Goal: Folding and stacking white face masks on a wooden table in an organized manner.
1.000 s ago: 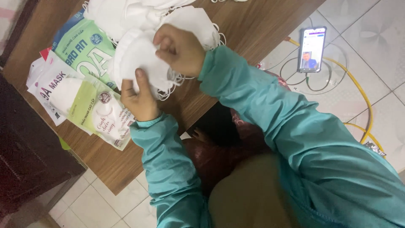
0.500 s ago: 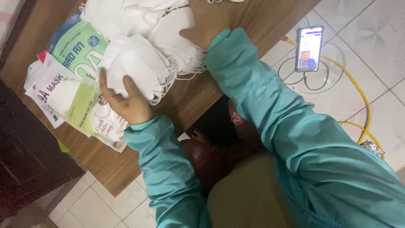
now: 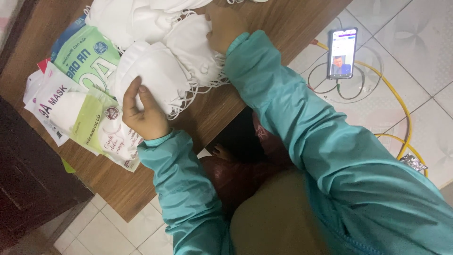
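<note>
White face mask (image 3: 153, 75) on the wooden table (image 3: 278, 19), just beside the green packet (image 3: 87, 59), with its lower edge pinched in the left hand (image 3: 144, 115). Thumb and fingers closed on that edge, knuckles toward the table's near edge. Cupped shape, plain white cloth, thin white ear loops trailing in a tangle off its lower right side. Overlapped on the side away from the green packet by a second mask (image 3: 196, 47) of the same kind. Right hand (image 3: 224, 26) on top of that second mask, farther from the green packet, fingers curled down onto it; whether gripping or only pressing, cannot tell. More white masks (image 3: 132, 14) heaped above the green packet, toward the table's far edge. Other packets (image 3: 89, 125) fanned out below the green packet, one with a mask showing through its clear front. Phone (image 3: 342, 52) with a lit screen on the tiled floor, well apart from the green packet, yellow cable (image 3: 401, 106) looping past it.
</note>
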